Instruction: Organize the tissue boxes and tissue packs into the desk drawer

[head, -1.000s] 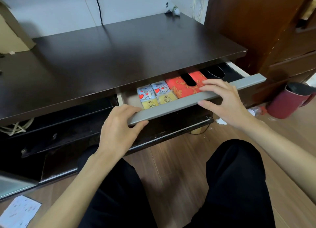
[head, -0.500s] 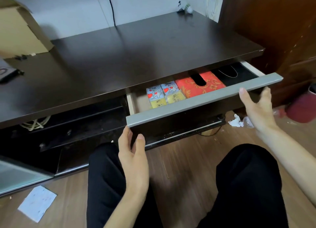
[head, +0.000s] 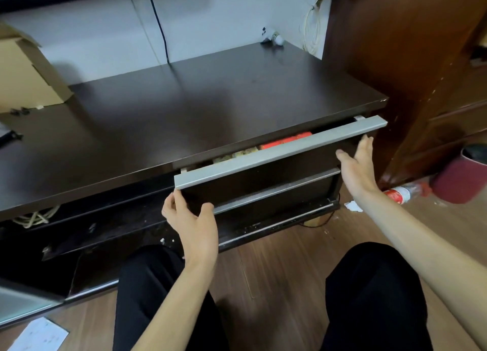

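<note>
The desk drawer point(head: 279, 152) with its grey handle bar is nearly closed under the dark desktop point(head: 184, 108). Through the narrow gap only a strip of the red tissue box point(head: 286, 140) and the tops of the tissue packs point(head: 237, 156) show. My left hand point(head: 193, 225) is against the drawer front at its lower left corner, fingers relaxed and spread. My right hand point(head: 355, 163) lies with straight fingers on the drawer front's right end, just under the handle.
A cardboard box point(head: 23, 74) stands on the desk at the far left. A second drawer handle point(head: 274, 191) sits below. A dark red bin point(head: 463, 174) and a plastic bottle point(head: 400, 194) lie on the floor at right, a paper sheet point(head: 39, 335) at lower left.
The drawer has slid most of the way in, hiding most of the tissue packs and red box. Both hands left the handle's top and moved onto the drawer front.
</note>
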